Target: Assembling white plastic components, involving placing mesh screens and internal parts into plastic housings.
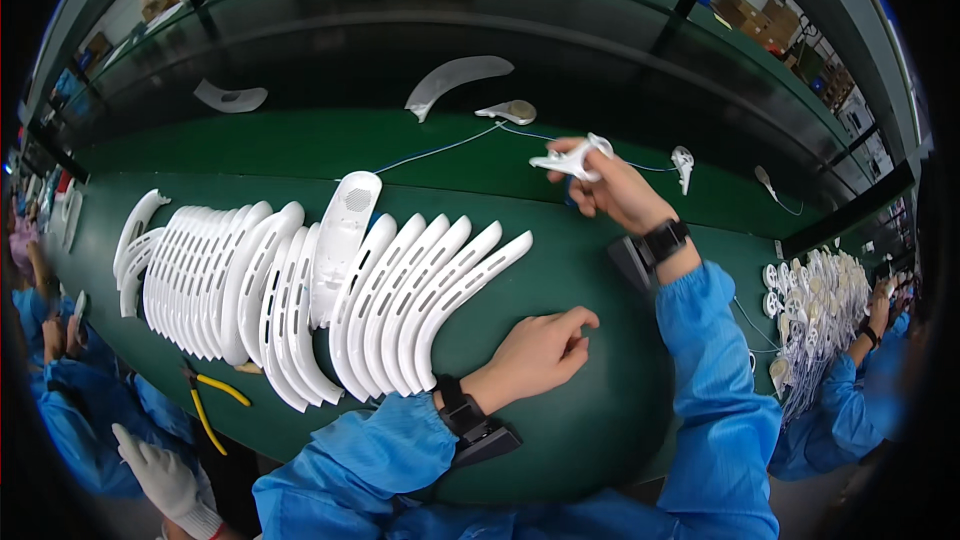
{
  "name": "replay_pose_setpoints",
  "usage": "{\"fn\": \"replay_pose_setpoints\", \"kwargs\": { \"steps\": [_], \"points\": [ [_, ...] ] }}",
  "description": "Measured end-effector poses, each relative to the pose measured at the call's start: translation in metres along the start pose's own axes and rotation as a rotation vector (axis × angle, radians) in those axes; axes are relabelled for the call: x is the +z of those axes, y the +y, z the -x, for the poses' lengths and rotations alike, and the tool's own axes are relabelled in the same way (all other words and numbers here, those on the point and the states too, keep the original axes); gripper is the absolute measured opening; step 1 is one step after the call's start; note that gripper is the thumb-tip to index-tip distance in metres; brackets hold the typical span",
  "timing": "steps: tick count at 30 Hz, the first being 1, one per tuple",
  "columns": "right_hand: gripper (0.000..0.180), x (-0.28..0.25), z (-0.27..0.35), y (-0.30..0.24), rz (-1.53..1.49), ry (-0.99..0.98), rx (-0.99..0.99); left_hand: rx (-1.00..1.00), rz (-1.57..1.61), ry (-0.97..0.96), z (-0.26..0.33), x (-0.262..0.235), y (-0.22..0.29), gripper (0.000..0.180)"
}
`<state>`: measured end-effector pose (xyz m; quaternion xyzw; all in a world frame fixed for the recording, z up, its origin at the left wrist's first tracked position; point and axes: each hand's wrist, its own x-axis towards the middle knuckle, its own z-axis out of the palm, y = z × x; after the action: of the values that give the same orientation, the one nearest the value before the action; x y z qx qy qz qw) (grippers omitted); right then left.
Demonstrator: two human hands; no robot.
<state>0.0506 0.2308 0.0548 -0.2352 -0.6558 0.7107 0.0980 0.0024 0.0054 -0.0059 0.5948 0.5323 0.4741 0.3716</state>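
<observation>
My right hand [625,190] is raised over the far side of the green table, pinching a small white plastic part [575,160] with pointed arms. Nearer to me, my left hand [535,360] hovers or rests over the table with its fingers curled in; nothing shows in them. Left of it stands a long row of curved white slotted shells [400,300], packed closely side by side. Among them a wider white shell [345,230] with a perforated round end stands up. Beyond, a white part with a beige disc [517,111] has a thin wire [440,150] running from it.
Yellow-handled pliers [215,390] lie at the near left edge. A curved white shell [455,80] and smaller pieces lie along the back ledge [300,140]. At right is a heap of white parts with wires [815,310]. Co-workers' blue sleeves [850,410] and a gloved hand [165,475] flank me.
</observation>
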Motion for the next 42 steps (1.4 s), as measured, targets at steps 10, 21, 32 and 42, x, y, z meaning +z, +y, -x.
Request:
{"fn": "replay_pose_setpoints", "kwargs": {
  "steps": [10, 21, 32, 42],
  "points": [
    [0.062, 0.075, -0.138, -0.009, 0.249, 0.198, 0.208, 0.068, 0.015, 0.027, 0.005, 0.004, -0.008, 0.020],
    [0.046, 0.037, -0.075, -0.024, -0.109, 0.177, 0.059, 0.040, 0.195, 0.044, 0.003, -0.001, -0.009, 0.029],
    [0.059, 0.069, 0.213, 0.017, 0.194, 0.083, 0.075, -0.345, 0.709, 0.198, 0.000, 0.001, -0.004, 0.041],
    [0.019, 0.041, 0.199, 0.055, 0.276, -0.100, -0.372, -0.374, 0.171, -0.065, -0.018, -0.019, 0.033, 0.031]
  ]
}}
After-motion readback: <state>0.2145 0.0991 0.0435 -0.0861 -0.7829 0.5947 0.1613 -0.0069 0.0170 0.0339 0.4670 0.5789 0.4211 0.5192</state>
